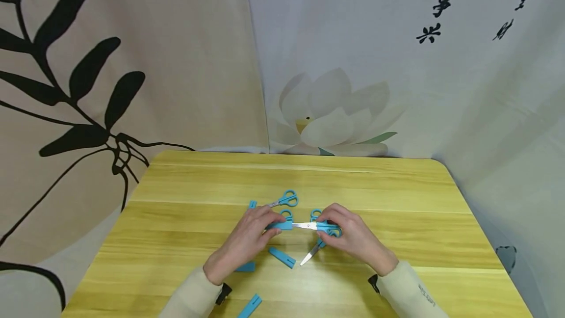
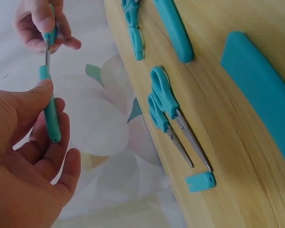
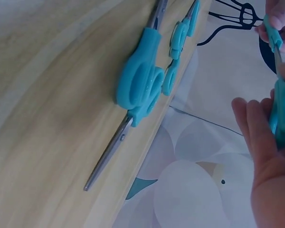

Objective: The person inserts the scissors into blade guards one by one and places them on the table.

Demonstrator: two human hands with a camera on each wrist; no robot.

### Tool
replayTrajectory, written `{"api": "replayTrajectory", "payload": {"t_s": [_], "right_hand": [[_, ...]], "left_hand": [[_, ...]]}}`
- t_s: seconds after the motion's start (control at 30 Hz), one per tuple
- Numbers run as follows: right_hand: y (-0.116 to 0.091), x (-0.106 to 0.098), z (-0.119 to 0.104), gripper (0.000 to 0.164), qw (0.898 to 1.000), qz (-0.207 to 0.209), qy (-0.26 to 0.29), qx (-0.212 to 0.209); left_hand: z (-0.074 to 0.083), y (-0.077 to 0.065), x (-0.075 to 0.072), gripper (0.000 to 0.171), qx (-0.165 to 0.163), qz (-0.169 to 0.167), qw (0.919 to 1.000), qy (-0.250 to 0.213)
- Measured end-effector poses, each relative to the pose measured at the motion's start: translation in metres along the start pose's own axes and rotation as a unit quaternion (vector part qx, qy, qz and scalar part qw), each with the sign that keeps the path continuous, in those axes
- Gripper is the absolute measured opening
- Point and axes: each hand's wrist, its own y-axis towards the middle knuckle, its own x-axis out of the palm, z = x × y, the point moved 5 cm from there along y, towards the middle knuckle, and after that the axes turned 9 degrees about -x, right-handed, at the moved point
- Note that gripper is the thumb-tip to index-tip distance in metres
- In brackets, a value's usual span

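Observation:
My left hand [image 1: 249, 234] pinches a blue scissor cover [image 1: 285, 225] between thumb and fingers, above the table. Facing it, my right hand [image 1: 350, 233] holds a pair of scissors [image 1: 304, 225] by its blue handles. The blades point left and their tip end is hidden at the cover's mouth; bare metal shows between the two hands. The left wrist view shows the same cover [image 2: 51, 116] upright in the fingers. Beneath and beyond the hands lie other blue-handled scissors [image 1: 289, 198], one pair [image 1: 311, 254] near my right hand with its blades toward me.
Loose blue covers lie on the wooden table [image 1: 375, 180]: one [image 1: 282, 257] in front of the hands, one [image 1: 246, 267] by my left wrist, one [image 1: 250, 305] near the front edge, another [image 1: 252, 204] farther back. A printed curtain [image 1: 198, 63] hangs behind the table.

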Motion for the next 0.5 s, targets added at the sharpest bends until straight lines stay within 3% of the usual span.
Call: {"api": "replayTrajectory", "payload": {"t_s": [0.23,0.5], "right_hand": [[0.005,-0.002,-0.003,0.022,0.999,0.005,-0.044,-0.006],[0.011,-0.001,-0.010,0.029,0.996,0.017,-0.087,-0.023]], "left_hand": [[0.002,0.001,0.000,0.025,0.011,0.028,0.9995,-0.004],[-0.001,0.001,-0.002,0.027,0.001,0.067,0.9973,-0.028]]}}
